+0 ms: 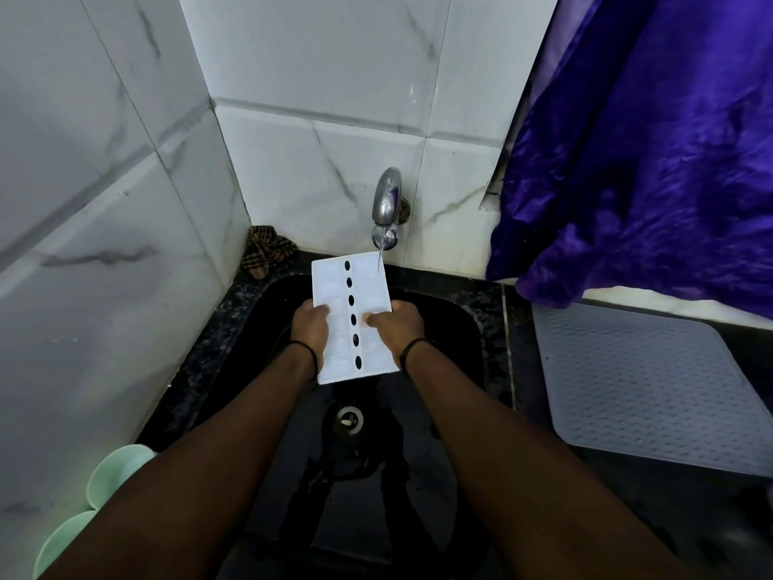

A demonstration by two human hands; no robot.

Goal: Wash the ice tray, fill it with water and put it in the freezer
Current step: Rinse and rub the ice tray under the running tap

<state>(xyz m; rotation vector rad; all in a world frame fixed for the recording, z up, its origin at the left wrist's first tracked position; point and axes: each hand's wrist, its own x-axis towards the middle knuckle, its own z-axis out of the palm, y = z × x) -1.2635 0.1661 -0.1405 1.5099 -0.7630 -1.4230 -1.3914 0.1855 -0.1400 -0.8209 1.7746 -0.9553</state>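
Observation:
A white plastic ice tray with a row of dark oval holes down its middle is held flat over the black sink. My left hand grips its left edge and my right hand grips its right edge, thumbs on top. A chrome tap on the tiled back wall runs a thin stream of water onto the tray's far right corner. The sink's drain lies below the tray's near end.
A brown checked cloth sits in the back left corner of the counter. A grey ribbed drying mat lies on the right counter under a hanging purple cloth. Two pale green bowls stand at the lower left.

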